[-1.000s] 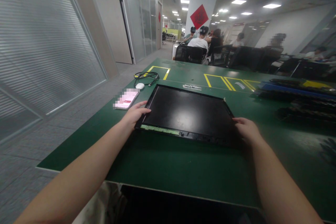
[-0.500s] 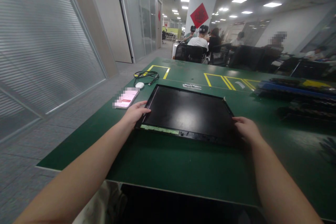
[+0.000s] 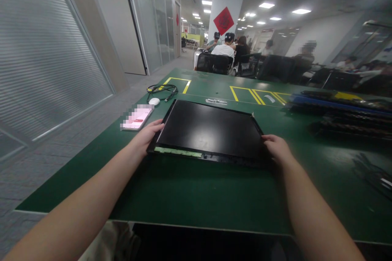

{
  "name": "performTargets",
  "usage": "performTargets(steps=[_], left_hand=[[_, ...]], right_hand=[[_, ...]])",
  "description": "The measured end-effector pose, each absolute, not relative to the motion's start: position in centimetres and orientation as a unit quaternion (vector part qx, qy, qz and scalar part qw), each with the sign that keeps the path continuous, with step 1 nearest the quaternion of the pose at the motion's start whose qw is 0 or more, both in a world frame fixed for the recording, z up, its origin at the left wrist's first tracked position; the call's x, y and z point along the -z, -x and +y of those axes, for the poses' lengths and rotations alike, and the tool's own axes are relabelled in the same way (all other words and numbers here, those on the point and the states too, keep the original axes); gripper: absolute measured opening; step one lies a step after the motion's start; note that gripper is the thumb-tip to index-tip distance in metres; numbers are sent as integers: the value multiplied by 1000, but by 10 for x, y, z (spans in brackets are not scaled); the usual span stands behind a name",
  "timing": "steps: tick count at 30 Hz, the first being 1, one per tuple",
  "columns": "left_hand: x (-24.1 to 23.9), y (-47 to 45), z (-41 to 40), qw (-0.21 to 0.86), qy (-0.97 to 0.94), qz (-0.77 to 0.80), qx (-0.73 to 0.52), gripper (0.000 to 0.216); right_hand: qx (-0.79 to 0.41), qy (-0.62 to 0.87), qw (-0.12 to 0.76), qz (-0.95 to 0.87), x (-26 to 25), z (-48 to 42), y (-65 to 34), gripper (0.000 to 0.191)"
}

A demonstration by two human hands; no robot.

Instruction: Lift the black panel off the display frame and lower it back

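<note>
The left hand (image 3: 150,132) and right hand (image 3: 278,149) are pinching opposite sides of the dark panel (image 3: 211,126), probably sharing its weight evenly. It is facing up over the bench (image 3: 199,200), contact unclear, while the phone (image 3: 141,117) is lying aside, seemingly leaving room.

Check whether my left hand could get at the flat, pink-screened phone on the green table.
Probably yes, once free: your left hand holds the left edge of the black rectangular screen panel, but the pink-screened phone lies close to that hand, with nothing visible between.
</note>
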State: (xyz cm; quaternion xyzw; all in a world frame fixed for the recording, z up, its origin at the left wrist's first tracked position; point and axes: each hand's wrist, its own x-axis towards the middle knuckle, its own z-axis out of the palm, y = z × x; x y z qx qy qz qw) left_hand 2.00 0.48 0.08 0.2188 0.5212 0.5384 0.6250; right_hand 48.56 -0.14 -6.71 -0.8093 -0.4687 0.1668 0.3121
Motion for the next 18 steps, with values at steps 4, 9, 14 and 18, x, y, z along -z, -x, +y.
performTargets(steps=[4, 9, 14, 18], left_hand=[[1, -18, 4, 634, -227, 514, -531, 65], [4, -16, 1, 606, -280, 529, -524, 87], [2, -14, 0, 600, -317, 540, -497, 71], [0, -12, 0, 596, -323, 541, -498, 53]], right_hand=[[-168, 814, 296, -470, 66, -1, -485, 45], [-169, 806, 310, -475, 69, 0, -486, 42], [-160, 807, 304, -480, 66, -1, -483, 40], [-156, 809, 287, -488, 61, -3, -478, 39]])
